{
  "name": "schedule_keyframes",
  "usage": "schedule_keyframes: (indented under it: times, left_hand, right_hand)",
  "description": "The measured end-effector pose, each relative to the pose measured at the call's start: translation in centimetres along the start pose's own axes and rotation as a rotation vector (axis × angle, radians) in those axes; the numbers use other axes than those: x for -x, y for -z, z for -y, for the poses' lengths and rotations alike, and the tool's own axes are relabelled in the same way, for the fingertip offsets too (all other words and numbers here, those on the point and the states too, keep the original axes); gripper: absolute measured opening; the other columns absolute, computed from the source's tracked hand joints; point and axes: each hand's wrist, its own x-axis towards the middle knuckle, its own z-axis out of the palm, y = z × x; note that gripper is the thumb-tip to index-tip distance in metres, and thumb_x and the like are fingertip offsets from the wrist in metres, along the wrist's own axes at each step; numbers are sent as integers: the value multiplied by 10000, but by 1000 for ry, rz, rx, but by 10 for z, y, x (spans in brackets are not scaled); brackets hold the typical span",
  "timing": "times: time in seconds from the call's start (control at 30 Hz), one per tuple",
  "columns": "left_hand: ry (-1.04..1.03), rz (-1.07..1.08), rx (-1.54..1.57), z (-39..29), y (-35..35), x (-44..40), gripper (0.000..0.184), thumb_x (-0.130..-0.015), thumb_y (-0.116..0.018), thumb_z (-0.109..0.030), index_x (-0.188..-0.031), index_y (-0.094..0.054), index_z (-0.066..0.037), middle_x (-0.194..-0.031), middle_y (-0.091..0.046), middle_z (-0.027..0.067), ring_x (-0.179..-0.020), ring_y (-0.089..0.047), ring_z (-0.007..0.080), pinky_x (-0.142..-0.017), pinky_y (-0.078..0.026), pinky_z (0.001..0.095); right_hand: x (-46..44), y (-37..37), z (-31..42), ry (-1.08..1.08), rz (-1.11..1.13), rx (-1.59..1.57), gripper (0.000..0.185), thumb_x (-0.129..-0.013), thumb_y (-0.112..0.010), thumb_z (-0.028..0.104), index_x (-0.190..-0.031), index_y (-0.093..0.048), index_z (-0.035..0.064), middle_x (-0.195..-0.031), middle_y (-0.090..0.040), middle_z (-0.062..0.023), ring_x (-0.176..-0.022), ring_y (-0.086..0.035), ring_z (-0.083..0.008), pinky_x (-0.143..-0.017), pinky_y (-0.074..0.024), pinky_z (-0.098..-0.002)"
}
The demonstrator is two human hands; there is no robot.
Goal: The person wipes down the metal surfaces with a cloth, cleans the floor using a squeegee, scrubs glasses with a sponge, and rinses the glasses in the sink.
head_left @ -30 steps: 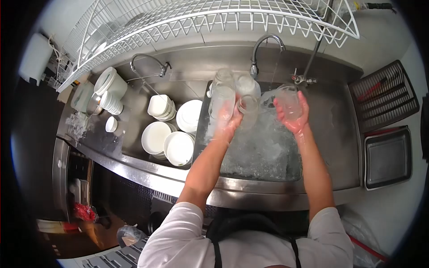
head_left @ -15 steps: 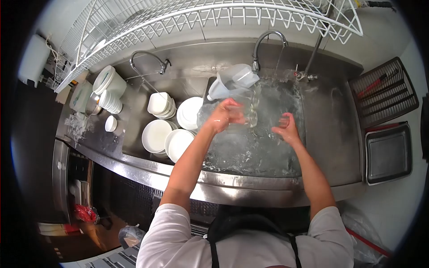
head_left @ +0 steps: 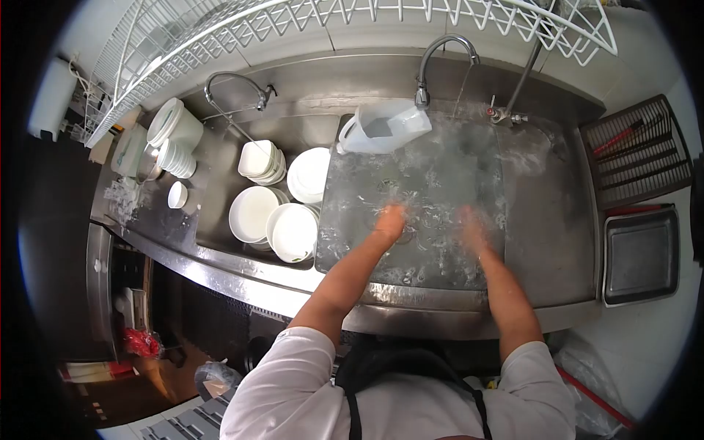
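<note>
My left hand (head_left: 391, 221) is dipped into the water of the filled sink basin (head_left: 440, 165), its fingers curled and partly hidden by ripples. What it holds, if anything, cannot be made out. To its right, my right hand (head_left: 475, 229) is at the water too, smeared by motion, so its fingers do not show. Behind the hands, a translucent plastic jug (head_left: 389, 128) lies on its side at the back of the basin. Water trickles from the right faucet (head_left: 423, 81) above it.
In the left basin stand stacked white bowls (head_left: 253, 214), plates (head_left: 309, 176) and square dishes (head_left: 258, 158). White cups (head_left: 176, 163) and a lidded tub (head_left: 174, 126) are on the left counter. A wire rack (head_left: 330, 18) hangs overhead. A metal tray (head_left: 642, 253) lies at right.
My left hand has come down and nearer to me, from above the water into it, where a clear, glass-like shape showed beside it. My right hand has also dropped to the water.
</note>
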Motion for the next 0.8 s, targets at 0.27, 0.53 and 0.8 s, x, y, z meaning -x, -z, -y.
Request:
schedule_keyframes:
  times: [0.27, 0.53, 0.8]
  left_hand:
    - [-147, -106, -194, 20, -34, -10, 323, -876, -579, -179, -1186, -596, -89, -1140, -641, 217, -1003, -634, 407, -862, -507, 475]
    - [288, -139, 665, -4, 106, 11, 286, -766, -713, -25, -1039, -636, -72, -1011, -670, 112, -879, -666, 274, -742, -562, 392]
    - [94, -414, 2350, 75, 184, 0, 360, -855, -658, 12, -1166, -564, -142, -1118, -613, 92, -990, -618, 256, -867, -559, 404]
  right_hand:
    - [25, 26, 29, 66, 192, 578, 394, -920, -509, 174, -1312, -510, 133, -1203, -590, -203, -1096, -582, -383, -935, -466, -471]
    - [12, 42, 77, 318, -67, 236, 463, -819, -644, 117, -1259, -502, 106, -1208, -547, -190, -1163, -516, -373, -983, -437, -442]
    - [-44, 49, 261, 1150, -250, 664, 501, -789, -615, 31, -1255, -529, 195, -1022, -534, -119, -936, -534, -298, -815, -456, -417]
